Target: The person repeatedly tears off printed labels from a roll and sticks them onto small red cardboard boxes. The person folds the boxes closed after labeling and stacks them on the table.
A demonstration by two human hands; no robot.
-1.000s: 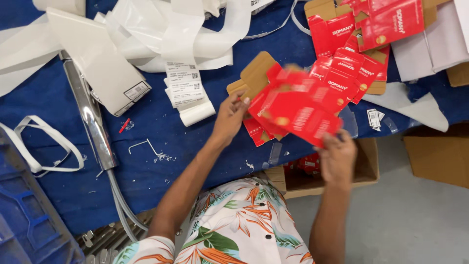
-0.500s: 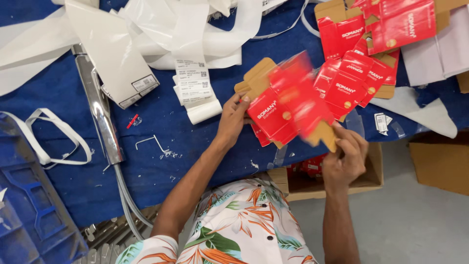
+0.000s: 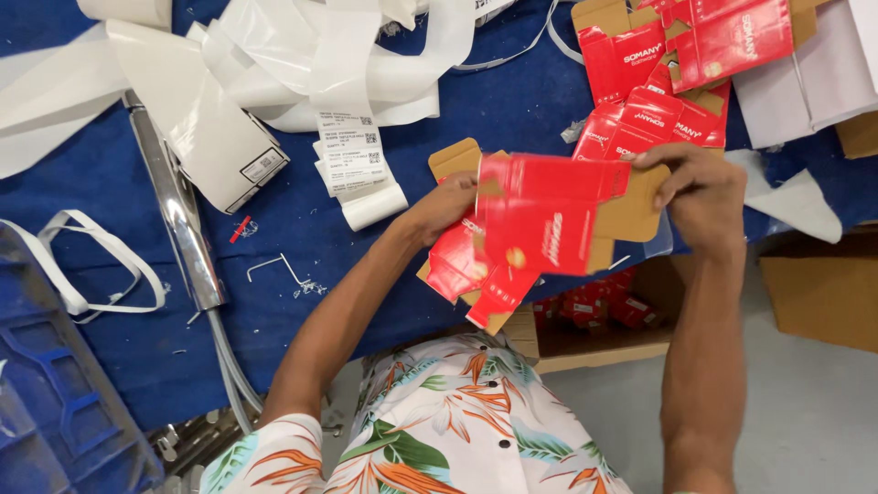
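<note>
A: Where's the red carton blank (image 3: 540,215)?
B: Held just above the blue table (image 3: 366,302) edge, long axis running left-right. Left hand (image 3: 444,206) pinches its left end, right hand (image 3: 700,187) grips the brown flap (image 3: 631,206) on the right.
A: Nearer hand?
B: Both on it, opp. ends.

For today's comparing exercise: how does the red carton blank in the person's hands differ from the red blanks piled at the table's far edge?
The held carton blank is lifted, gripped by the left hand and right hand; the piled blanks lie untouched on the blue table. The held one stands alone; the piled ones overlap. Both are red with brown cardboard backs.
</note>
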